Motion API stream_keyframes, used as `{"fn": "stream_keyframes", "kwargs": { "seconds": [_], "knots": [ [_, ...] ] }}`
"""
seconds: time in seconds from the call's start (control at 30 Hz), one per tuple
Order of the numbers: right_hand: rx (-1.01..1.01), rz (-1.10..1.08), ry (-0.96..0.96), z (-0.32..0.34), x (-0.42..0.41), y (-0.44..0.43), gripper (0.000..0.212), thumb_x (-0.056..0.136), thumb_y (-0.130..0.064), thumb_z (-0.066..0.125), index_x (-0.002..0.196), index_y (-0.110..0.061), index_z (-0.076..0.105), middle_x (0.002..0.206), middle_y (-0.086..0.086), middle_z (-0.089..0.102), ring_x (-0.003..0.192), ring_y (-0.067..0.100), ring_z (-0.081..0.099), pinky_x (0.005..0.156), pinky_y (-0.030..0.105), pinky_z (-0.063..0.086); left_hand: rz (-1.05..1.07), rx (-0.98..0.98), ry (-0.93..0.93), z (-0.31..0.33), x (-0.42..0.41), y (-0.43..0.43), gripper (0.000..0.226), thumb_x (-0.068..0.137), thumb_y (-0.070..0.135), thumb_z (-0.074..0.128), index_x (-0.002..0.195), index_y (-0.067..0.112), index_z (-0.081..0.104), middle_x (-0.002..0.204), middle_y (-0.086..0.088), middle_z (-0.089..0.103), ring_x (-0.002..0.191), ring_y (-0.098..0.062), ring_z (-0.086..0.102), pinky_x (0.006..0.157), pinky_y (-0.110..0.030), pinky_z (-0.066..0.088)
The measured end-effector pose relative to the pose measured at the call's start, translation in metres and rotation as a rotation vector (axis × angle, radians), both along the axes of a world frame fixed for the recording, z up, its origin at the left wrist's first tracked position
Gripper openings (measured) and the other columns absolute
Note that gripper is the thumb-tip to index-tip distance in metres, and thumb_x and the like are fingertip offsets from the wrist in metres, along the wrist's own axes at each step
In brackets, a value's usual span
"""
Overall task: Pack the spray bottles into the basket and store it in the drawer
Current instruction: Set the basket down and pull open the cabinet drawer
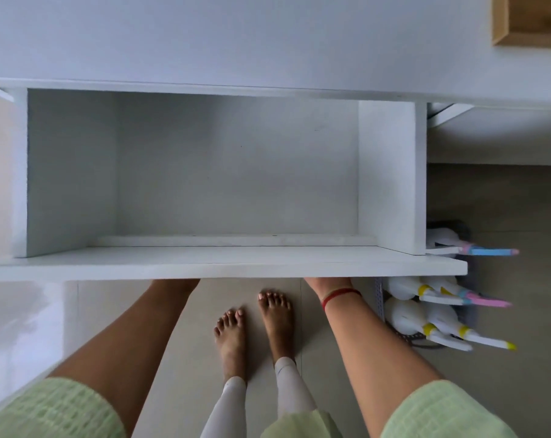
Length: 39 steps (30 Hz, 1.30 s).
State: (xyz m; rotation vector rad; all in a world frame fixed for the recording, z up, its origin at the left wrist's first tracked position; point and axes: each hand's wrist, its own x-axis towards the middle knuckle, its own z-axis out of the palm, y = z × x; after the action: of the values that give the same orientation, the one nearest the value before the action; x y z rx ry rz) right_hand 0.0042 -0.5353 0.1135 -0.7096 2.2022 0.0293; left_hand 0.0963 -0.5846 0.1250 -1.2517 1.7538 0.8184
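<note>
Pale green sleeves [56, 409] fill the bottom corners, and two bare forearms reach from them up to the drawer front. That white drawer [236, 260], pulled open, is the largest thing in view; its inside shows only bare grey-white walls and floor. Both forearms run under the drawer's front panel, so the left hand [174, 283] and right hand [328, 282] are hidden past the wrist and I cannot tell how their fingers are set. A red thread [340, 295] circles the right wrist just below the panel. Beneath the drawer front, two bare feet [255, 327] stand on the tiled floor. To the right of the drawer, on the floor, sits the grey basket [381, 300], partly hidden by the drawer's corner. White spray bottles [403, 312] lie packed in it, nozzles pointing away from the drawer.
</note>
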Motion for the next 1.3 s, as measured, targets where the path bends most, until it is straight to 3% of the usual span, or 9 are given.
{"fn": "stream_keyframes", "kwargs": {
  "seconds": [0.23, 0.33, 0.53, 0.6, 0.67, 0.73, 0.8, 0.93, 1.3],
  "knots": [
    [-0.159, -0.287, -0.271, 0.029, -0.019, -0.01, 0.045, 0.076, -0.049, 0.074, 0.103, -0.013, 0.077, 0.109, -0.013, 0.074, 0.101, -0.006, 0.067, 0.083, 0.0, 0.046, -0.073, 0.006, -0.005, 0.023, -0.005, -0.002, 0.048, 0.109, 0.011, 0.021, 0.156, 0.004, 0.01, 0.165, -0.012, 0.015, 0.151, -0.026, 0.022, 0.123, -0.032, 0.019],
    [-0.13, -0.069, -0.059, 0.044, -0.006, -0.003, 0.02, 0.065, -0.057, 0.078, 0.078, -0.041, 0.078, 0.081, -0.032, 0.072, 0.081, -0.018, 0.066, 0.072, 0.002, 0.05, -0.092, 0.001, -0.012, 0.029, -0.005, -0.002, 0.049, 0.109, 0.009, 0.021, 0.156, 0.003, 0.009, 0.165, -0.014, 0.014, 0.151, -0.028, 0.02, 0.124, -0.033, 0.018],
    [-0.096, -0.333, -0.127, 0.058, -0.007, -0.006, 0.046, 0.105, -0.013, 0.025, 0.15, -0.012, 0.033, 0.156, 0.002, 0.04, 0.142, 0.013, 0.039, 0.117, 0.024, 0.028, -0.116, -0.016, 0.029, 0.068, -0.006, -0.004, 0.05, 0.108, 0.007, 0.023, 0.156, 0.002, 0.008, 0.165, -0.014, 0.012, 0.152, -0.027, 0.019, 0.124, -0.033, 0.016],
    [-0.021, -0.641, -0.283, 0.094, -0.011, -0.012, 0.048, 0.105, -0.005, 0.014, 0.153, -0.001, 0.011, 0.162, 0.015, 0.02, 0.148, 0.022, 0.024, 0.122, 0.033, 0.013, -0.118, -0.024, 0.044, 0.088, -0.007, -0.005, 0.05, 0.108, 0.006, 0.023, 0.155, 0.002, 0.008, 0.164, -0.014, 0.013, 0.151, -0.027, 0.02, 0.124, -0.033, 0.016],
    [-0.316, -1.272, -0.496, 0.15, -0.042, -0.021, 0.048, 0.106, -0.01, 0.014, 0.151, 0.006, 0.007, 0.161, 0.025, 0.013, 0.149, 0.03, 0.019, 0.121, 0.039, 0.014, -0.122, -0.029, 0.056, 0.107, -0.009, -0.004, 0.05, 0.107, 0.004, 0.022, 0.155, 0.002, 0.008, 0.164, -0.015, 0.014, 0.15, -0.027, 0.021, 0.123, -0.033, 0.017],
    [-0.736, -1.689, -0.607, 0.202, -0.083, -0.027, 0.061, 0.103, -0.036, 0.035, 0.153, -0.004, 0.019, 0.156, 0.026, 0.026, 0.143, 0.04, 0.028, 0.114, 0.05, 0.029, -0.126, -0.039, 0.063, 0.12, -0.01, -0.005, 0.05, 0.107, 0.004, 0.023, 0.155, 0.002, 0.008, 0.164, -0.015, 0.014, 0.15, -0.027, 0.021, 0.123, -0.033, 0.017],
    [-0.748, -1.977, -0.458, 0.216, -0.123, -0.03, 0.058, 0.092, -0.037, 0.061, 0.141, -0.019, 0.037, 0.144, 0.012, 0.043, 0.129, 0.037, 0.045, 0.103, 0.053, 0.045, -0.118, -0.046, 0.075, 0.127, -0.009, -0.005, 0.05, 0.107, 0.004, 0.024, 0.155, 0.003, 0.009, 0.163, -0.015, 0.015, 0.15, -0.027, 0.021, 0.123, -0.032, 0.018],
    [-0.654, -1.931, -0.43, 0.216, -0.122, -0.038, 0.032, 0.09, 0.002, 0.056, 0.114, -0.015, 0.042, 0.128, 0.013, 0.051, 0.119, 0.035, 0.055, 0.093, 0.05, 0.054, -0.125, -0.06, 0.089, 0.13, -0.008, 0.0, 0.051, 0.107, 0.003, 0.024, 0.156, 0.003, 0.009, 0.163, -0.015, 0.015, 0.15, -0.027, 0.022, 0.123, -0.032, 0.018],
    [-0.618, -1.981, -0.464, 0.216, -0.116, -0.02, 0.05, 0.092, 0.006, 0.048, 0.135, -0.015, 0.036, 0.136, 0.014, 0.051, 0.106, 0.028, 0.055, 0.09, 0.052, 0.054, -0.101, -0.068, 0.053, 0.126, -0.026, 0.013, 0.048, 0.106, 0.002, 0.024, 0.153, 0.003, 0.016, 0.159, -0.015, 0.025, 0.145, -0.028, 0.029, 0.12, -0.033, 0.023]
  ]
}}
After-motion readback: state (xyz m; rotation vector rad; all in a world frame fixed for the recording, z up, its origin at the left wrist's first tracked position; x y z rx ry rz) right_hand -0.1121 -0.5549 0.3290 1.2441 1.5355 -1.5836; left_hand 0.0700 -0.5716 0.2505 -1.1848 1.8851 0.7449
